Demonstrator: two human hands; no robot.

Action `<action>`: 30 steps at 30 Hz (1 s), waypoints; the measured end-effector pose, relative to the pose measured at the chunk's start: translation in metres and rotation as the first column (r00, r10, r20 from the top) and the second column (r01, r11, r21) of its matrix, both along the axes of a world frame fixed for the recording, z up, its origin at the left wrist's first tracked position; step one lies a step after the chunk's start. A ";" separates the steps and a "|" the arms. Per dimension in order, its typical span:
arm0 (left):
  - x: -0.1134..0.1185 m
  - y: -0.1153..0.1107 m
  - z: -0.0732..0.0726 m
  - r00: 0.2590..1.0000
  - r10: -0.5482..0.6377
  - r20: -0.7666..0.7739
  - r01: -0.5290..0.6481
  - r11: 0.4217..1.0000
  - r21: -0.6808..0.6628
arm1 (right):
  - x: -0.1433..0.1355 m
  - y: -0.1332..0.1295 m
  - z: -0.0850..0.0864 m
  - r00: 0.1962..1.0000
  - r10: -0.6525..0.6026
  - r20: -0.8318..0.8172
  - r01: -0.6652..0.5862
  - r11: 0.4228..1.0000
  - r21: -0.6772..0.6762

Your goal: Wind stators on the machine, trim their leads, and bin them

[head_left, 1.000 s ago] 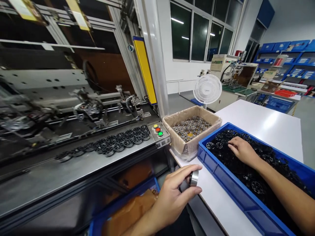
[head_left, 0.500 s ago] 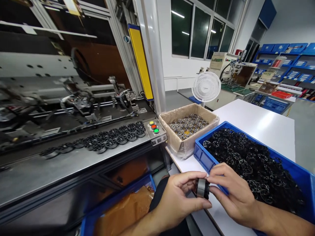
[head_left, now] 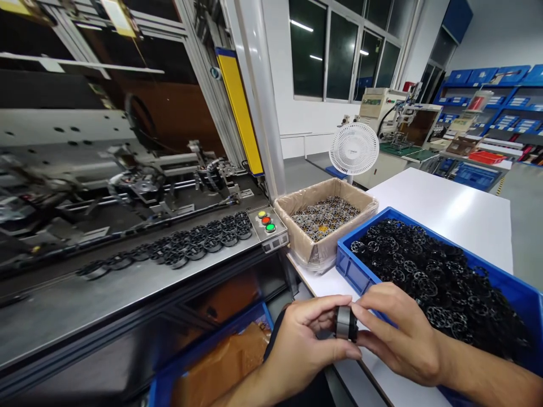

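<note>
My left hand (head_left: pixel 306 339) grips a grey metal ring-shaped stator core (head_left: pixel 343 323) between thumb and fingers, held on edge above the table's near side. Black toothed plastic shows on the core's right face. From the right, my right hand (head_left: pixel 401 333) closes its fingertips on that black side. Just beyond it stands a blue bin (head_left: pixel 354 271) heaped with black slotted plastic rings (head_left: pixel 424 277). A lined carton (head_left: pixel 303 243) of grey metal cores (head_left: pixel 326 217) is behind my hands. Finished-looking black-and-grey cores (head_left: pixel 195 243) lie in rows on the metal bench at left.
A button box (head_left: pixel 268 229) with yellow, red and green buttons sits at the bench end. Machine fixtures (head_left: pixel 144 183) fill the left, beside a yellow upright bar (head_left: pixel 241 110). A white fan (head_left: pixel 354 150) stands behind the carton. Below the bench is a blue crate (head_left: pixel 265 316) with brown lining.
Both hands keep hold of the stator core. My right fingers have shifted slightly left, closer against its black side. The view has moved a little.
</note>
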State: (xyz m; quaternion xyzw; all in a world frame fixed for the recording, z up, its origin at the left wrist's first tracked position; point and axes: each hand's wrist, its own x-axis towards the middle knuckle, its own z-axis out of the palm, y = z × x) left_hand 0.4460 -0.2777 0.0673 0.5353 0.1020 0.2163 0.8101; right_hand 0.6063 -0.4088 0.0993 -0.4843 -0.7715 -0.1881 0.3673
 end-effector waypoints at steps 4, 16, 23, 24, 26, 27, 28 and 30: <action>-0.001 -0.001 -0.002 0.999 -0.034 0.010 0.033 0.999 0.025 | -0.003 -0.001 -0.001 1.000 -0.014 0.016 0.014 1.000 0.007; -0.015 -0.013 -0.011 0.975 -0.157 0.160 0.070 0.892 0.447 | 0.005 0.004 0.000 0.874 -0.003 -0.485 -0.181 0.926 -0.332; -0.007 -0.012 -0.014 0.952 -0.125 0.279 -0.070 0.800 0.596 | -0.005 0.003 -0.001 0.796 -0.043 -0.603 -0.252 0.884 -0.395; -0.007 -0.012 -0.015 0.952 -0.127 0.278 -0.069 0.795 0.602 | -0.005 0.002 -0.001 0.794 -0.037 -0.606 -0.256 0.884 -0.390; -0.006 -0.011 -0.021 0.940 -0.145 0.308 -0.084 0.778 0.622 | -0.005 0.002 -0.001 0.787 -0.021 -0.617 -0.278 0.880 -0.386; -0.005 -0.011 -0.026 0.932 -0.148 0.329 -0.102 0.767 0.633 | -0.005 0.001 -0.002 0.785 -0.012 -0.620 -0.290 0.877 -0.384; -0.003 -0.011 -0.031 0.929 -0.141 0.342 -0.121 0.756 0.643 | -0.005 0.001 -0.002 0.786 -0.008 -0.618 -0.292 0.876 -0.383; -0.002 -0.011 -0.039 0.934 -0.122 0.337 -0.143 0.733 0.664 | -0.006 0.001 -0.002 0.798 -0.013 -0.603 -0.270 0.886 -0.377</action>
